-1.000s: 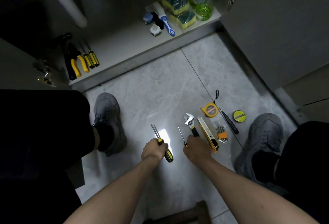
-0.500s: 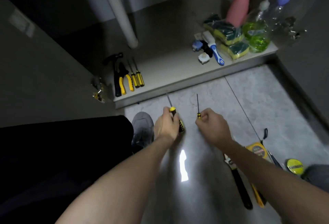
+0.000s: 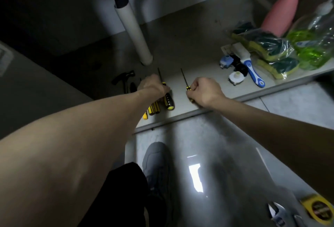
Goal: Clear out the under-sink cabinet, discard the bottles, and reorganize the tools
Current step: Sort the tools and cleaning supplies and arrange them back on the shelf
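Both hands have come up off the floor tiles and now they're over the cabinet shelf (image 3: 207,75), which means the tool-sorting stage is well under way! The left hand (image 3: 153,86) is curled round the larger screwdriver (image 3: 168,98), fingers wrapped on its black-and-yellow handle, laying it down just beside the yellow-handled screwdrivers (image 3: 153,108) already lined up next to the hammer (image 3: 124,79). The right hand (image 3: 204,89) is closed in a fist around the small screwdriver (image 3: 185,80), thin shaft pointing toward the back of the cabinet, handle mostly buried in the grip. Both tools look slim, dark-shafted, yellow-accented. Further right on the shelf sit the sponges (image 3: 267,46) and the green spray bottle (image 3: 314,46), not discarded yet by the look of it. The adjustable wrench (image 3: 279,214) and tape measure (image 3: 319,208) wait on the floor.
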